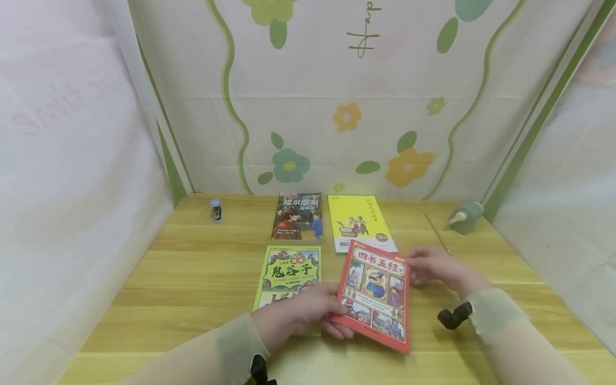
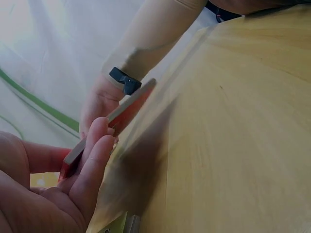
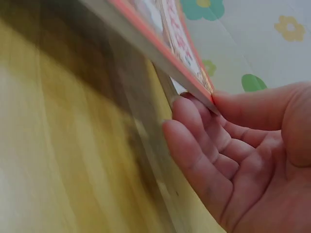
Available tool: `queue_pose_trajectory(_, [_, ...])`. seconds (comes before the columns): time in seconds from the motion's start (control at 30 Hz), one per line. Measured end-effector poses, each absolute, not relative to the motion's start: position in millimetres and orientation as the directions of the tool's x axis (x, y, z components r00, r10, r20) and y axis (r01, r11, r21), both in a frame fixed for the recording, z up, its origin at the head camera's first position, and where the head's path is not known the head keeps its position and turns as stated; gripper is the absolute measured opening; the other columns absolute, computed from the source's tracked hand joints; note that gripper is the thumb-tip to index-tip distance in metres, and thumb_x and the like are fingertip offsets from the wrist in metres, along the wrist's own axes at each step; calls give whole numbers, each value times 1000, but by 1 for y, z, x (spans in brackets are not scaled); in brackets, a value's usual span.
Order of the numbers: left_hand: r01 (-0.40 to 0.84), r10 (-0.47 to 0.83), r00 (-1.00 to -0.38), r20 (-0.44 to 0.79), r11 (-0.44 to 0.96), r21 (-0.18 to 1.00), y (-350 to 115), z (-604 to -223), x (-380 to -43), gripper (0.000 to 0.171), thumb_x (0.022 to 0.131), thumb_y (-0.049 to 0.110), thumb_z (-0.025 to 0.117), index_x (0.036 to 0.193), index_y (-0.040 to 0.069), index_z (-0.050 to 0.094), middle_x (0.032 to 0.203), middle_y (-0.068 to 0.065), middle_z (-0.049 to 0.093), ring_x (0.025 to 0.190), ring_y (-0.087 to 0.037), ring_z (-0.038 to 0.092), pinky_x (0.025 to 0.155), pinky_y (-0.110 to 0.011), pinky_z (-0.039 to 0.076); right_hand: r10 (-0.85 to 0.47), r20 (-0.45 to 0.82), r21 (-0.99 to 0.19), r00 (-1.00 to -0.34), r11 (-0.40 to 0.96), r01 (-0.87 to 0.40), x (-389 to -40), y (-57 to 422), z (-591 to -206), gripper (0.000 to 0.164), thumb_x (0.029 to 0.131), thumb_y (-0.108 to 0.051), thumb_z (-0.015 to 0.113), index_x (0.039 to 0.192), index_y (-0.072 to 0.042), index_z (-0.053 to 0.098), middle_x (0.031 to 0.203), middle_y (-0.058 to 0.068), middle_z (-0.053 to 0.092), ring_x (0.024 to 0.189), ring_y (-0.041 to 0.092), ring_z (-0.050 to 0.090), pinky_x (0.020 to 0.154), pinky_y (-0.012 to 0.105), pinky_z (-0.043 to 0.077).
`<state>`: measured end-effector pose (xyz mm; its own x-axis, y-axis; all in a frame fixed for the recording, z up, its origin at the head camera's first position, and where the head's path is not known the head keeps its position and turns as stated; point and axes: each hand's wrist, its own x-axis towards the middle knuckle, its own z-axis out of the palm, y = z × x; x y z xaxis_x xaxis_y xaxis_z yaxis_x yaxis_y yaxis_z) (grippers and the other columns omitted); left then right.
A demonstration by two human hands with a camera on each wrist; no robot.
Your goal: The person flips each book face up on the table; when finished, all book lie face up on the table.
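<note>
A red comic-style book (image 1: 374, 291) is held up off the table, its cover facing up and slightly tilted. My left hand (image 1: 315, 310) grips its left edge, thumb on the cover and fingers underneath. At the upper right corner my right hand (image 1: 430, 267) pinches it, thumb on top, as the right wrist view shows. Below the raised book a shadow falls on the wood in the left wrist view. A green book (image 1: 291, 270) lies flat, partly hidden by my left hand and wrist. Behind the red book lies a yellow book (image 1: 358, 222), its lower edge overlapped in the head view.
A dark-covered book (image 1: 297, 216) lies left of the yellow one. Toward the back left stands a small blue-capped container (image 1: 216, 210). A green bottle with a pale nozzle (image 1: 467, 216) lies at the back right, near a thin stick (image 1: 437, 232). Flower-printed cloth (image 1: 308, 117) encloses the wooden table (image 1: 192, 289).
</note>
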<state>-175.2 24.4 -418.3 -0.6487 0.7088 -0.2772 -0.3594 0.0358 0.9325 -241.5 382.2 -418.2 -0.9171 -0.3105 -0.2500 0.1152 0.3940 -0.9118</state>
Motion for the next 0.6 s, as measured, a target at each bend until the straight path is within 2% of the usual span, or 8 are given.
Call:
queue_pose_trajectory(0.13, [-369,754,-593,-284,59,928,24,-418,-172,28,97,5,52,124,1,59,97,-22,71,79,-33,72,67,-38,62,-252,-256,-898,-933,419,133,-243,375,-420,28,98,-15,61,112,9,59,90,17,68,76,26,67,71,42,61])
queue_pose_trajectory(0.4, [-368,766,-555,-324,124,922,21,-418,-165,18,96,7,55,111,-4,57,88,-25,70,76,-35,72,63,-37,62,-185,-263,-877,-947,455,155,-246,358,-418,28,96,-18,63,111,6,60,91,16,67,73,25,64,67,39,59])
queue_pose_trajectory(0.6, [-370,775,-524,-352,164,914,19,-416,-162,21,95,11,57,109,-4,53,87,-27,69,74,-37,72,61,-39,62,-156,-257,-853,-954,500,148,-249,350,-418,24,97,-19,62,105,4,61,87,15,67,72,28,64,66,41,58])
